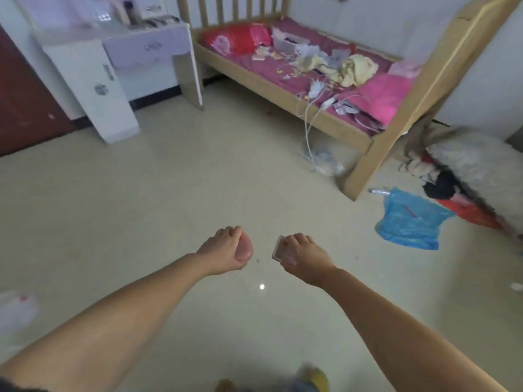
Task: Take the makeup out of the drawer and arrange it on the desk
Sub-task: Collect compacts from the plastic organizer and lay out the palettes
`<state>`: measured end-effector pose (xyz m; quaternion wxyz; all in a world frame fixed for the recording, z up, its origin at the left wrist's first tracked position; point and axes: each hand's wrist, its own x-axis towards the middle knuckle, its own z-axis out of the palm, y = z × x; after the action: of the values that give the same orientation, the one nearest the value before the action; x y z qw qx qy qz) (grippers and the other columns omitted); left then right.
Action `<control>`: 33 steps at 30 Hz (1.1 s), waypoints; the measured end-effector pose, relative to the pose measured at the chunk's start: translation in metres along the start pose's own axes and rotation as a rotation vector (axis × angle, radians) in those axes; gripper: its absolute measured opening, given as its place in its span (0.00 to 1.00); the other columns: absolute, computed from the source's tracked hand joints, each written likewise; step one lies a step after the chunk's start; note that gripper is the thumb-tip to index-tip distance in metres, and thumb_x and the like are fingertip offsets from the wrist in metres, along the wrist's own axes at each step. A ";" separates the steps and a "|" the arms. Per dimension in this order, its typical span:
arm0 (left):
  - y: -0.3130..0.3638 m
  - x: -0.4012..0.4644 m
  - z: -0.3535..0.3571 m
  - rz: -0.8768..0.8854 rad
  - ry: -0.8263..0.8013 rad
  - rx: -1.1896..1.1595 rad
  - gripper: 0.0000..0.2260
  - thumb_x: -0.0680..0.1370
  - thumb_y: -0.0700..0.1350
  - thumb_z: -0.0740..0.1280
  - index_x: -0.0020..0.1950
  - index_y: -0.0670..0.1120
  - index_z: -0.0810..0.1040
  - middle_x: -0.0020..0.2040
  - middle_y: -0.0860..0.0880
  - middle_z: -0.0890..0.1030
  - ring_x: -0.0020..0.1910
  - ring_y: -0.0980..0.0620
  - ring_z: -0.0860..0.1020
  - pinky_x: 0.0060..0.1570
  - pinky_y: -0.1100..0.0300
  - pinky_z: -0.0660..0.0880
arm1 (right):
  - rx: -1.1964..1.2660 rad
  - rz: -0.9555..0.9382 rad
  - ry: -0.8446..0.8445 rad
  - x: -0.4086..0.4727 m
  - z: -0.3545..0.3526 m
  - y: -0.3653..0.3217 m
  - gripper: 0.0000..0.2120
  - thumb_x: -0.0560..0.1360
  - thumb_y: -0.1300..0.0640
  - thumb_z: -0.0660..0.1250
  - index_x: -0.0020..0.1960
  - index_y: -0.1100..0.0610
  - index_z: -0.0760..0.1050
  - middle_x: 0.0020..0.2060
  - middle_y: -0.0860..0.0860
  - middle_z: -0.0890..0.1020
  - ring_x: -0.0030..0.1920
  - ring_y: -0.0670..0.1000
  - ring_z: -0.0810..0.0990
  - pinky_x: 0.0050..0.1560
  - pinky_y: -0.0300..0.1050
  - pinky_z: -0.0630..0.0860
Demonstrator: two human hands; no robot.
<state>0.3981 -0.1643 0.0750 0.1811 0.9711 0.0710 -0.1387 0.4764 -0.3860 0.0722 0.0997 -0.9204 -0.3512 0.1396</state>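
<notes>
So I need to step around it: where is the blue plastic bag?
In the head view, the blue plastic bag lies on the floor at the right, just beyond the wooden bed's corner post and beside a pile of clothes.

Head view, blurred throughout. Two bare forearms enter from the lower corners, no sleeves visible along their whole visible length. No watch, bracelet or ring discernible on either wrist or on the left hand (pixel 223 250) or the right hand (pixel 305 254). A dark patch of fabric or hair (pixel 11 386) shows at the bottom-left corner beside the left arm; too blurred to identify. At the bottom edge, blurred footwear: a yellow-and-blue rounded shoe or slipper toe (pixel 311 377) and a smaller tan-brown toe shape (pixel 225 385).
</notes>
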 end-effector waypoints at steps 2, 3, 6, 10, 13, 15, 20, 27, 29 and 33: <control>-0.049 -0.010 -0.018 -0.075 0.032 -0.009 0.25 0.71 0.54 0.68 0.61 0.46 0.63 0.61 0.47 0.70 0.60 0.46 0.68 0.54 0.52 0.72 | 0.003 -0.090 -0.022 0.040 0.005 -0.044 0.24 0.75 0.46 0.63 0.67 0.56 0.65 0.64 0.53 0.70 0.64 0.55 0.68 0.55 0.48 0.74; -0.071 -0.014 -0.025 -0.108 0.052 -0.021 0.25 0.71 0.54 0.68 0.61 0.46 0.63 0.61 0.47 0.70 0.60 0.47 0.69 0.54 0.52 0.72 | -0.005 -0.135 -0.036 0.059 0.007 -0.063 0.24 0.75 0.47 0.63 0.67 0.56 0.65 0.64 0.53 0.70 0.64 0.55 0.68 0.55 0.48 0.74; -0.125 -0.019 -0.043 -0.188 0.101 -0.067 0.25 0.71 0.53 0.69 0.62 0.46 0.63 0.60 0.47 0.70 0.59 0.47 0.69 0.54 0.52 0.72 | -0.026 -0.234 -0.070 0.117 0.010 -0.108 0.23 0.75 0.48 0.64 0.65 0.56 0.66 0.63 0.53 0.70 0.63 0.55 0.69 0.54 0.49 0.74; -0.184 -0.002 -0.061 -0.258 0.142 -0.069 0.26 0.70 0.52 0.68 0.63 0.46 0.63 0.60 0.46 0.70 0.58 0.45 0.70 0.52 0.51 0.72 | -0.078 -0.330 -0.117 0.197 0.012 -0.145 0.22 0.75 0.48 0.64 0.65 0.56 0.66 0.63 0.52 0.70 0.63 0.54 0.68 0.56 0.50 0.74; -0.230 0.033 -0.083 -0.301 0.187 -0.085 0.26 0.70 0.51 0.68 0.64 0.46 0.64 0.60 0.46 0.71 0.58 0.46 0.70 0.51 0.53 0.72 | -0.092 -0.391 -0.129 0.269 0.007 -0.165 0.22 0.75 0.48 0.63 0.65 0.56 0.66 0.63 0.52 0.70 0.63 0.54 0.68 0.56 0.50 0.74; -0.260 0.062 -0.103 -0.334 0.213 -0.096 0.25 0.70 0.51 0.68 0.63 0.46 0.64 0.60 0.46 0.71 0.57 0.46 0.70 0.51 0.53 0.72 | -0.097 -0.424 -0.128 0.320 0.001 -0.176 0.21 0.75 0.48 0.63 0.65 0.56 0.66 0.63 0.52 0.70 0.63 0.54 0.68 0.55 0.50 0.74; -0.327 0.137 -0.162 -0.427 0.256 -0.120 0.25 0.70 0.51 0.68 0.63 0.45 0.65 0.59 0.46 0.71 0.57 0.46 0.70 0.53 0.52 0.72 | -0.131 -0.530 -0.169 0.451 -0.024 -0.207 0.21 0.76 0.48 0.63 0.64 0.56 0.66 0.62 0.52 0.70 0.62 0.54 0.68 0.53 0.48 0.74; -0.437 0.209 -0.232 -0.518 0.301 -0.189 0.24 0.71 0.51 0.68 0.63 0.45 0.66 0.60 0.46 0.71 0.57 0.46 0.71 0.53 0.53 0.72 | -0.174 -0.668 -0.196 0.621 -0.042 -0.272 0.19 0.75 0.48 0.63 0.62 0.56 0.67 0.60 0.53 0.72 0.60 0.55 0.70 0.50 0.48 0.75; -0.480 0.232 -0.250 -0.522 0.308 -0.195 0.24 0.71 0.51 0.68 0.64 0.46 0.65 0.60 0.46 0.71 0.57 0.47 0.71 0.52 0.55 0.72 | -0.194 -0.704 -0.192 0.672 -0.041 -0.296 0.19 0.75 0.48 0.64 0.62 0.56 0.67 0.59 0.53 0.72 0.60 0.54 0.70 0.49 0.47 0.74; -0.574 0.282 -0.299 -0.526 0.335 -0.192 0.24 0.71 0.51 0.68 0.63 0.46 0.65 0.59 0.47 0.70 0.57 0.47 0.70 0.53 0.54 0.72 | -0.182 -0.696 -0.168 0.778 -0.040 -0.348 0.19 0.75 0.48 0.63 0.62 0.55 0.67 0.60 0.51 0.72 0.60 0.53 0.70 0.50 0.47 0.74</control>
<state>0.6315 0.5019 0.0696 0.2156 0.9072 0.3611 -0.0116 0.8301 0.3908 0.0627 0.0298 -0.7365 -0.6610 0.1405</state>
